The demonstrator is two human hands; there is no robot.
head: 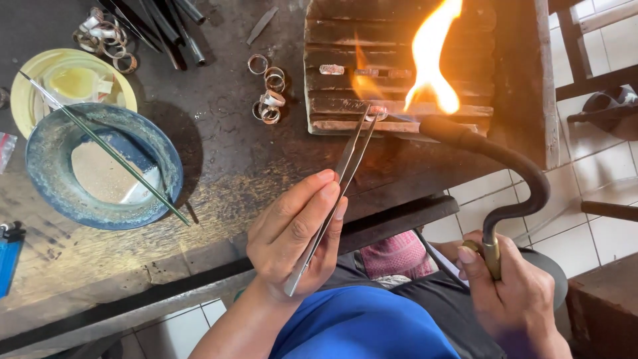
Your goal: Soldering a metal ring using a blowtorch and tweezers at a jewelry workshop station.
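Note:
My left hand (296,233) grips long steel tweezers (345,166) whose tips pinch a small metal ring (377,112) on the front edge of a charred grooved block (399,73). My right hand (512,292) holds the brass handle of a curved black torch (518,173). The torch's nozzle sits just right of the ring, and a tall orange flame (432,53) rises over the block. Two more small rings (332,69) lie in a groove further back on the block.
A blue bowl (50,193) with pale liquid and a thin rod across it stands at left, a yellow dish (26,86) behind it. Loose metal rings (269,90) lie between bowl and block, with several more at the far left. Dark tools lie at top. A blue lighter (8,256) is at the left edge.

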